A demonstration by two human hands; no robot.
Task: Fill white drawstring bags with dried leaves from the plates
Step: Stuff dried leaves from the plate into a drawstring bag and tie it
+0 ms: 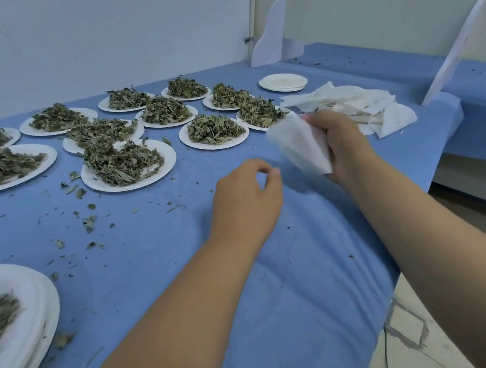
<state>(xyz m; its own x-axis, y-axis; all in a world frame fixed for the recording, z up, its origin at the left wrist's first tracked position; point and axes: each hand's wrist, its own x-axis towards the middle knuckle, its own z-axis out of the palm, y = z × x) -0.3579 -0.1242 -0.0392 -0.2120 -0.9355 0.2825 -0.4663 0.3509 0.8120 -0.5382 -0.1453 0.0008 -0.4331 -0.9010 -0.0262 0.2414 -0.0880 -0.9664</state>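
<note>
- The right hand (342, 146) is gripping a small white fabric drawstring bag (300, 144), fingers curled round its far side. The bag is hanging in the air above the blue cloth-covered counter (278, 300) and is blurred.
- The left hand (246, 201) is hovering just beside the bag, on its left and a little nearer to the person. Its fingers are curling inward, with thumb and forefinger tips almost meeting. I cannot tell whether it is pinching a thread or nothing at all.
- A loose heap of white fabric bags (347, 104) is lying on the counter just beyond the right hand.
- A round white paper plate (167, 156) is sitting ahead and to the left of the left hand, carrying a mound of dried green leaves (119, 163).
- More white paper plates heaped with dried leaves (213, 130) are spreading out beyond and left of both hands.
- A small stack of white paper plates (283, 82) is resting farther off, behind the bag heap.
- Another stack of white plates (39, 310) with some leaves on top is sitting well to the left of the left forearm, near the person.
- Scattered leaf crumbs (90, 222) are lying on the cloth to the left of the left hand.
</note>
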